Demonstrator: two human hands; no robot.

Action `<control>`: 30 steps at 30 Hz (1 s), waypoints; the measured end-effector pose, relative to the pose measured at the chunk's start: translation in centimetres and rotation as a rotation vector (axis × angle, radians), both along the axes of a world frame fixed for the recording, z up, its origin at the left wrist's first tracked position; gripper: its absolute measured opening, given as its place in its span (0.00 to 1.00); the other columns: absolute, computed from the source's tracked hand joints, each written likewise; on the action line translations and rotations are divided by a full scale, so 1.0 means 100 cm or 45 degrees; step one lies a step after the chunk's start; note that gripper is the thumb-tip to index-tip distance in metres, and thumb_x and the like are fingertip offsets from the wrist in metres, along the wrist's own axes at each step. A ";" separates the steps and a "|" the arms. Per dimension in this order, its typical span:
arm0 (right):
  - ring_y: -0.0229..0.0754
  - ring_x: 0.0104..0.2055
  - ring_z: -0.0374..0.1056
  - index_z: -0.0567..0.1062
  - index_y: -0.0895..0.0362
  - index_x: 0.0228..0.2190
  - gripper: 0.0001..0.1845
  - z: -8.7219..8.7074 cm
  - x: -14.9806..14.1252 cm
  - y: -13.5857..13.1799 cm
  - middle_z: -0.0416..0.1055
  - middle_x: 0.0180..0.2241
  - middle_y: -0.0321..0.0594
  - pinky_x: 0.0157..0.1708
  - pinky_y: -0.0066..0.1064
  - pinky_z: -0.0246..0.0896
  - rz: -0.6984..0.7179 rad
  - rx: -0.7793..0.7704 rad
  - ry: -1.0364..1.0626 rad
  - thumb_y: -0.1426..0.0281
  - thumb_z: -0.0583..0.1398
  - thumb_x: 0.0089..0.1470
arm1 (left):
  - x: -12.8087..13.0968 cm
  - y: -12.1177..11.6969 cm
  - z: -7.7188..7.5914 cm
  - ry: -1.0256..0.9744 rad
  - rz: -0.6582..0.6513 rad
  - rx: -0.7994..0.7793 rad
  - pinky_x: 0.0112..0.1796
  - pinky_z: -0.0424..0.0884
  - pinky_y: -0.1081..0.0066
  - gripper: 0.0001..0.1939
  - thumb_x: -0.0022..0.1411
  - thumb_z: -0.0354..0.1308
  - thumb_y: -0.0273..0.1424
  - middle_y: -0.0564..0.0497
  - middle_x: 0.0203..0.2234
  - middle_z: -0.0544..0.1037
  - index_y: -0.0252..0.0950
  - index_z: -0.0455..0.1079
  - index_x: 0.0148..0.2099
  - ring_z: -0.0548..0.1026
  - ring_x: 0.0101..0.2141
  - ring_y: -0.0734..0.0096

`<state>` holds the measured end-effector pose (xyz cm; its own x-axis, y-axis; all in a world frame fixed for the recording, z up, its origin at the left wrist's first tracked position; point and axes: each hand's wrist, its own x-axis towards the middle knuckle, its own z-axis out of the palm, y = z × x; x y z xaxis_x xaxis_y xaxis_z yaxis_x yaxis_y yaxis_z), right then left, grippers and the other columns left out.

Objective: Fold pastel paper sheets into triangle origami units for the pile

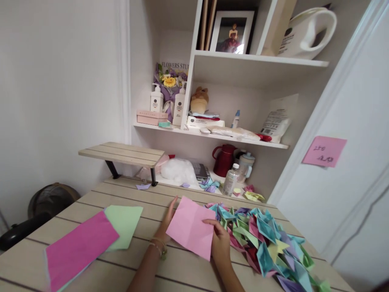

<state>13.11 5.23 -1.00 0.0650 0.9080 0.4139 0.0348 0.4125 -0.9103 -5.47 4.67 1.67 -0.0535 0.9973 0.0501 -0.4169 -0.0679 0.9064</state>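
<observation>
We are seeing a pale pink sheet (191,227) lying open and tilted, a faint crease running through its middle. Colourful folded papers (264,239) are crowding its three o'clock side, close to our right hand (221,243). Magenta (82,247) and light green sheets (125,225) are resting at nine o'clock, a clear bottle (231,180) is standing at one, and a small raised shelf (121,154) is sitting at ten. The pink sheet is spanning the space between our hands above the slatted table (152,231); our right is pinching its four o'clock edge, while our left (167,221) is touching its nine o'clock edge, fingers fairly straight, its grip partly hidden, so we cannot tell how firmly it is closing.
</observation>
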 end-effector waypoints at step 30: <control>0.41 0.24 0.70 0.69 0.60 0.41 0.24 -0.004 0.000 0.017 0.72 0.21 0.35 0.29 0.32 0.66 0.258 -0.185 0.284 0.59 0.61 0.43 | -0.014 0.011 -0.005 0.272 0.238 0.097 0.30 0.69 0.72 0.17 0.38 0.67 0.34 0.54 0.18 0.75 0.35 0.63 0.28 0.74 0.24 0.71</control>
